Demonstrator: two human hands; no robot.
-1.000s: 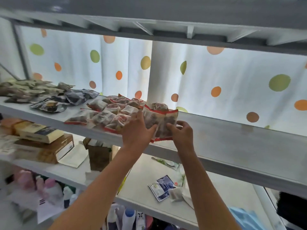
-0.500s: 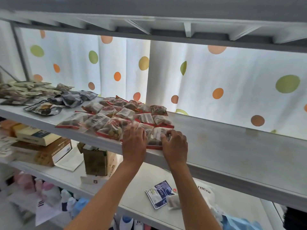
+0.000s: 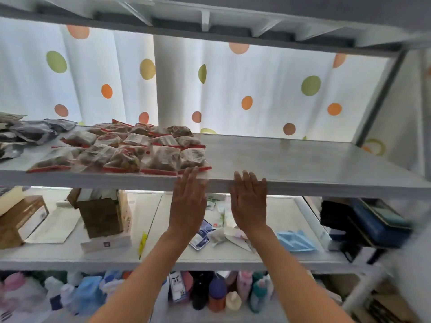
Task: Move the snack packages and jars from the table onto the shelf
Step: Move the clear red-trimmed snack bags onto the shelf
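Both hands are raised flat before the front edge of the shelf [image 3: 291,159], backs toward the camera, fingers straight and close together, holding nothing. The left hand [image 3: 187,203] has its fingertips at the shelf lip, just at the red bottom seam of the nearest packet; whether they touch that seam cannot be told. The right hand [image 3: 249,205] is beside it to the right, well apart from any packet, its fingertips reaching just over the lip onto bare shelf.

The packets [image 3: 130,148], clear bags of brown snacks with red edges and white labels, lie flat in overlapping rows on the shelf, up and to the left of the left hand. The front row runs along the lip, its right end just above the left fingertips. Farther left of them, at the shelf's end, lies a heap of dark bags [image 3: 30,134]. To the right of the right hand the shelf top is bare grey.

Behind the shelf hangs a white curtain [image 3: 233,89] with coloured dots. Below the hands, on the next shelf down, are a brown box [image 3: 102,213] to the left of the left wrist, a blue mask [image 3: 296,241] to the right of the right forearm, and small sachets [image 3: 203,234] between the wrists. Under that, bottles [image 3: 217,292] stand in a row between the forearms.
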